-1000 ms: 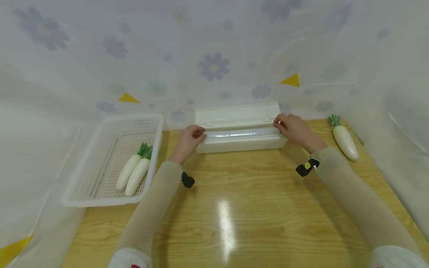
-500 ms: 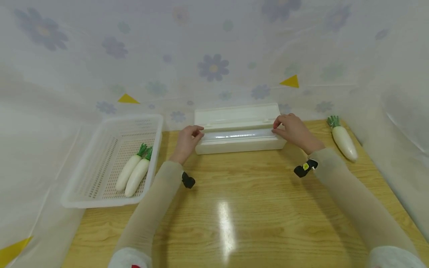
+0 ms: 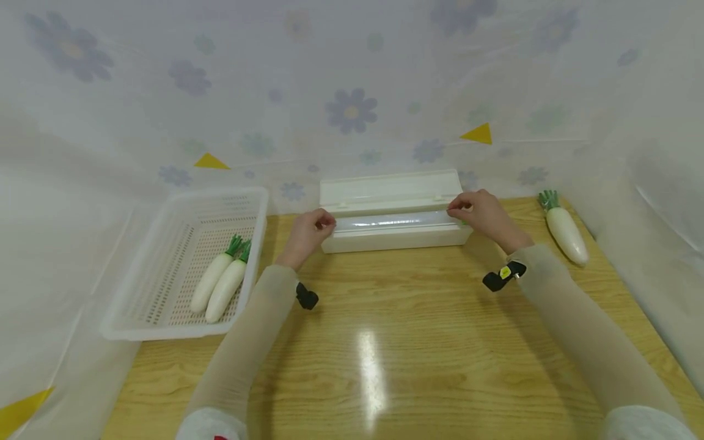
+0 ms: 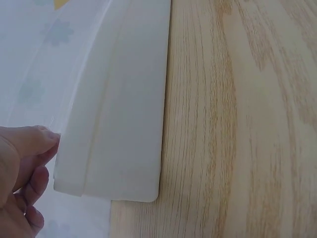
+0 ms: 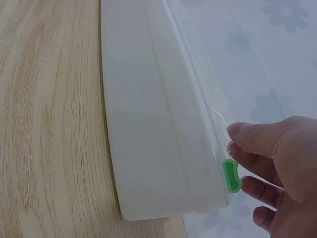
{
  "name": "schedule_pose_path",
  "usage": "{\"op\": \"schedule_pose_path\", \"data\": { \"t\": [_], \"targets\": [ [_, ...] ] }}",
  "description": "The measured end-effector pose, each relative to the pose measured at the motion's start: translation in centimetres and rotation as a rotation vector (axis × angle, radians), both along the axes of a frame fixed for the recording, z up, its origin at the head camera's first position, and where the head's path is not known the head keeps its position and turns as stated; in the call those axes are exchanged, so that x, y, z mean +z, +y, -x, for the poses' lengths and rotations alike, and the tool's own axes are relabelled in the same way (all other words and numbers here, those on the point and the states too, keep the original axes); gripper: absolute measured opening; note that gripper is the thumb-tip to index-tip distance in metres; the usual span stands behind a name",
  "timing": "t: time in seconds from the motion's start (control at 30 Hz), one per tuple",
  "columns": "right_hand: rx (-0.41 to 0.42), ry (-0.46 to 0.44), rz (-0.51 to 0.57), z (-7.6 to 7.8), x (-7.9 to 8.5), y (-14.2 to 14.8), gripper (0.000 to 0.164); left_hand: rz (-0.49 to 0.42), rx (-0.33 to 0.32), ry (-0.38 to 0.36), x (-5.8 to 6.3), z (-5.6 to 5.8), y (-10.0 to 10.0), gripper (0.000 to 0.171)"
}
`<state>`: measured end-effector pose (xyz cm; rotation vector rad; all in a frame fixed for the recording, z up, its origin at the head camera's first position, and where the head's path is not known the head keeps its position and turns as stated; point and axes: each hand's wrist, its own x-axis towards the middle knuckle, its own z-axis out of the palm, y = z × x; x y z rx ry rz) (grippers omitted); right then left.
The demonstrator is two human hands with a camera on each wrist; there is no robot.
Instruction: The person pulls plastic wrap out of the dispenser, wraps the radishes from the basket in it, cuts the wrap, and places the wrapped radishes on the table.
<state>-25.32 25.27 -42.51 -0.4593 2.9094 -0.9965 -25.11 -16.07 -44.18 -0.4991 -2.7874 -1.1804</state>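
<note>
Pinching the clear film near its ends, thumbs almost meeting fingers, the left hand and right hand seem spread so it lies straight along the white box on the table

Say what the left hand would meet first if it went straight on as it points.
Probably the raised lid of the white box: in the head view, the left hand points forward and to the right. Depth is unclear, so it might brush the film roll first.
</note>
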Motion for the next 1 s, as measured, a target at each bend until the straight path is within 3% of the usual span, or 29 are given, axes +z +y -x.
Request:
{"op": "schedule_pose_path", "data": {
  "t": [0.2, 0.47, 0.77, 1.0],
  "targets": [
    [-0.036, -0.022, 0.02, 0.0, 0.0, 0.3, 0.025, -0.138, 0.085, -0.017, -0.2, 0.1, -0.1, 0.014],
    [-0.14, -0.093, 0.14, 0.2, -0.2, 1.0, 0.042, -0.182, 0.15, -0.015, 0.2, 0.4, 0.2, 0.016],
    [-0.198, -0.007, 0.23, 0.6, 0.3, 1.3, 0.045, -0.24, 0.208, 0.001, 1.0, 1.0, -0.1, 0.018],
    [-0.216, 0.067, 0.281, 0.6, 1.1, 1.4, 0.038, -0.284, 0.197, 0.019, 2.3, 1.4, -0.4, 0.021]
  ]
}}
